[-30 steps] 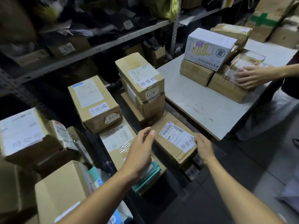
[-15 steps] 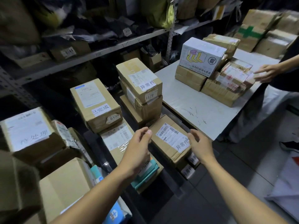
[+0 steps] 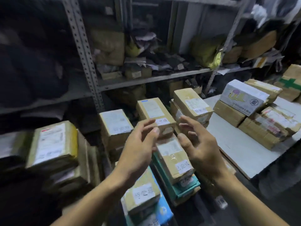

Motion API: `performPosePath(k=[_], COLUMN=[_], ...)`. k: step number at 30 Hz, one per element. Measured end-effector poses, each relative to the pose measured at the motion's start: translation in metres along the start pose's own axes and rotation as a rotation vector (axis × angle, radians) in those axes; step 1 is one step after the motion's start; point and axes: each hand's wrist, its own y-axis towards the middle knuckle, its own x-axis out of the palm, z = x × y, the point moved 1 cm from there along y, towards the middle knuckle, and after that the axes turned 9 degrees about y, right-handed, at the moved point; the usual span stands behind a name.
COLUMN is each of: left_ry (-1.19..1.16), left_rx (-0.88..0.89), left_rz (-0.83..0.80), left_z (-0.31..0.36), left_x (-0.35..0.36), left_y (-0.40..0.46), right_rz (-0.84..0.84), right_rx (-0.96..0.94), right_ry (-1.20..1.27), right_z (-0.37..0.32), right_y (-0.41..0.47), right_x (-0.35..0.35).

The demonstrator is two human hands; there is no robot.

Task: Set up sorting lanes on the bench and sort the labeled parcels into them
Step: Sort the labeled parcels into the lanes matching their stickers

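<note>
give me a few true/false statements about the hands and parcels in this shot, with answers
1. Both hands hold nothing. True: the left hand and the right hand are raised with relaxed fingers, and no parcel is between them.
2. A white printed box sits on top of brown boxes on the white bench. True.
3. The right hand grips the taped parcel. False: the taped parcel lies on a stack below the hands, ungripped.
4. The box with the green cross stands at the far left. False: the green-cross box is at the far right.
5. The metal shelf behind is bare. False: the metal shelf carries bags and boxes.
</note>
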Motion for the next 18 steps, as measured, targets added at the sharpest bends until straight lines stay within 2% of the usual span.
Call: performPosePath(k=[4,10,14,18], left_ry=[0.064,0.192,0.188,0.148], left_rx=[0.118,0.129,0.038,-0.081], left_rz=[0.143,0.304,0.455,0.603], left_z=[0.024,0.024,-0.010,-0.065], left_x=[-0.093,-0.237,-0.336,-0.422], left_y=[-0.032,-0.078,-0.102,-0.117], right_rz=[-0.136,-0.341,-0.466,-0.574], right_rx=[-0.157,-0.224,-0.166,0.036], right_ry=[0.018,0.085,0.141,0.300], right_z=[-0.069,-0.153,-0.182,-0.182], right_y=[0.007,0.013,0.004,-0.015], right_x=[0.075,0.211,0.318,0.434])
